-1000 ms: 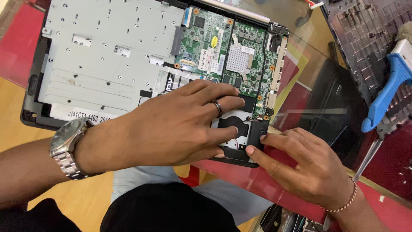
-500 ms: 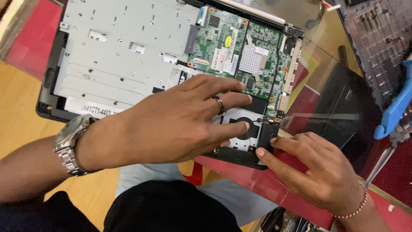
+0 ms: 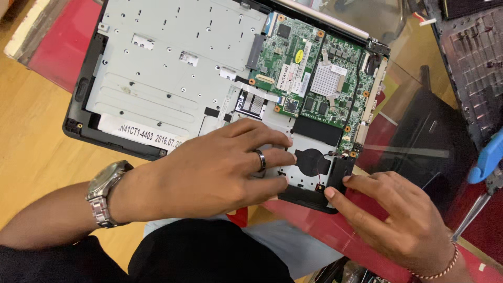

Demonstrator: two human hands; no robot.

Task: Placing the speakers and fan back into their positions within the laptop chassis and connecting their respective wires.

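Since half a second ago the opened laptop (image 3: 173,84) has slid left and nearer in view. Its black shell holds a grey metal plate, a green circuit board (image 3: 314,78) and a round black fan (image 3: 313,161). Left hand (image 3: 209,167) lies flat, fingers spread, pressing the near edge; right hand (image 3: 398,220) rests released, fingertips touching the near right corner. Beneath lie a red mat (image 3: 57,47) and wooden table (image 3: 31,152). A long white label (image 3: 141,135) lies along the plate's near edge.

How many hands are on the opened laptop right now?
2. The left hand, wearing a ring and wristwatch, lies flat on the silver metal laptop chassis; the right hand fingers the black corner piece at its lower right. None seem hidden.
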